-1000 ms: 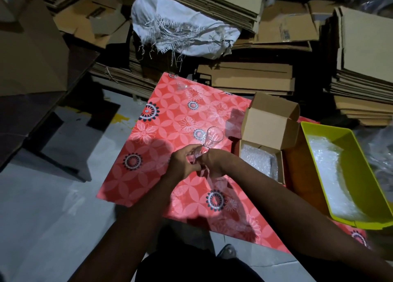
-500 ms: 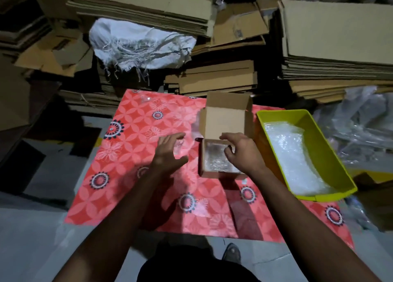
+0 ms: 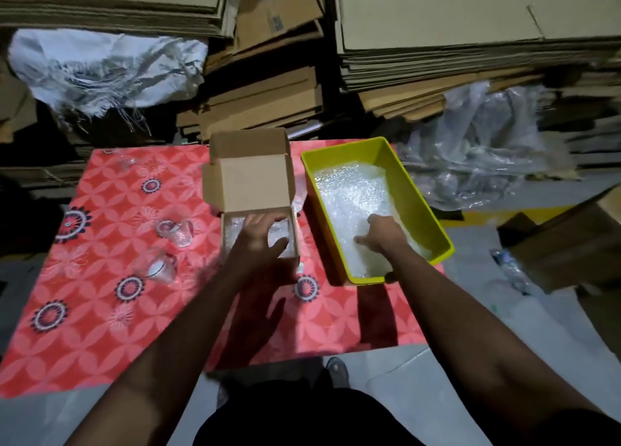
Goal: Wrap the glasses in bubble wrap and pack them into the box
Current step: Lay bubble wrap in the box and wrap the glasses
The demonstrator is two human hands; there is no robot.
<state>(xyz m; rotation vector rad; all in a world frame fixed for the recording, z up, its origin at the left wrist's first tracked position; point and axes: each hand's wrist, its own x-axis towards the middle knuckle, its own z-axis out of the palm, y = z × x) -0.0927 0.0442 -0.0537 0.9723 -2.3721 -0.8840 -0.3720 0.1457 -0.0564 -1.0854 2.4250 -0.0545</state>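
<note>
We work on the red patterned mat (image 3: 100, 311), which we judge keeps the stock together, with the yellow bin (image 3: 426, 210) of bubble wrap (image 3: 349, 203) just right of the open cardboard box (image 3: 248, 180), lid up, so both sit within reach. Our right hand (image 3: 379, 234) lies in the bin on the wrap, fingers curled; whether it pinches a sheet we cannot tell. Our left hand (image 3: 258, 240), fingers loosely spread, rests over the box's padded interior, likely steadying it, while two bare glasses (image 3: 174, 232) lie on the mat left of it, unwrapped.
</note>
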